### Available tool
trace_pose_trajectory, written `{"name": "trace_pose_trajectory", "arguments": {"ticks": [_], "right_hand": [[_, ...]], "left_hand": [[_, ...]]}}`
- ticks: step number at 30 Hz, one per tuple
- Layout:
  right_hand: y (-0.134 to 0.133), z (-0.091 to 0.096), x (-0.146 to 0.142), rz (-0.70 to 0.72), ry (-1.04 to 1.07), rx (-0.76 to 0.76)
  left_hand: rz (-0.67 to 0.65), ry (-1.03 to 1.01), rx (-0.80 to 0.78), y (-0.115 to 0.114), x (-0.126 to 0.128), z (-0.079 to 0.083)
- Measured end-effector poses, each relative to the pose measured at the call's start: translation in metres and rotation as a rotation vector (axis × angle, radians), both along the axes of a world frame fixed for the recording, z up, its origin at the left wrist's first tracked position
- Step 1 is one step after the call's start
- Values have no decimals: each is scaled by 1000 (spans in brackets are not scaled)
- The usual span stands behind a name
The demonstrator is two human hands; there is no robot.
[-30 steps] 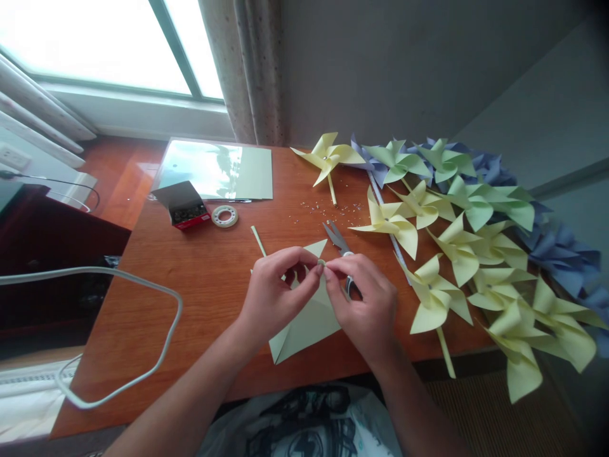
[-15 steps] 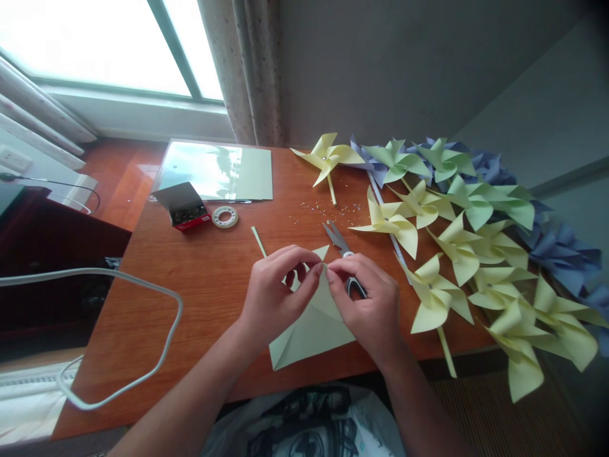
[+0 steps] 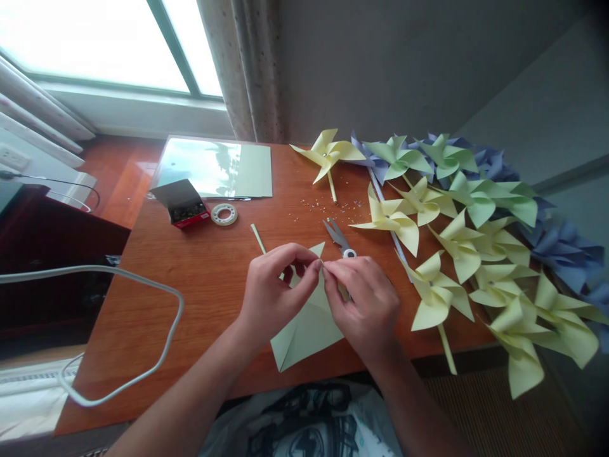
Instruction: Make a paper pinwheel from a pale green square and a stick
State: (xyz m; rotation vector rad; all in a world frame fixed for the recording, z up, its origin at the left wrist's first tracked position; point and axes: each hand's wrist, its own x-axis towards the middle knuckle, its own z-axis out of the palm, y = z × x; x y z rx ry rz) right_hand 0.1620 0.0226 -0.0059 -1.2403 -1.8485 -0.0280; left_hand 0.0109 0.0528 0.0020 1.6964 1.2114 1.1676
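Over a pale green creased paper sheet (image 3: 309,333), my left hand (image 3: 280,292) and my right hand (image 3: 364,304) meet fingertip to fingertip. Each is closed in a pinch. Whatever sits between the fingertips is too small to make out. The sheet lies on the table, with diagonal folds showing and its upper part covered by my hands. Beyond my right hand lie scissors (image 3: 339,238), blades spread and handles mostly hidden behind the fingers. A thin pale green paper stick (image 3: 258,238) pokes out behind my left hand.
Several yellow paper pinwheels (image 3: 435,289), with green and blue ones behind, crowd the right side. Tiny bits (image 3: 333,206) are scattered past the scissors. Left stand a tape roll (image 3: 224,214), a small open red box (image 3: 185,212), and a plastic-wrapped paper pack (image 3: 254,171). A white cable (image 3: 178,311) loops leftward.
My hands stay pinched together, with the right fingers shifted slightly. The paper sheet has turned a little beneath them, and the scissors' handles are more covered.
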Motion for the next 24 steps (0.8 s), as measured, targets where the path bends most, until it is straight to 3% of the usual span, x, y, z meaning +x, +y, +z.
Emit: {"name": "trace_pose_trajectory", "arguments": {"ticks": [4,11,19,24], "right_hand": [[-1,2,-2,-31,68,-37],[0,11,0,-30,342,-301],[0,3,-3,-104,78,-60],[0,0,-5,-113,-9,7]], "left_hand": [[-22,-27,-43,1,-1,-3],[-77,-17,-49,1,-2,-2],[-26,91,124,-4,0,-3],[-7,155,222,-6,2,-6]]}}
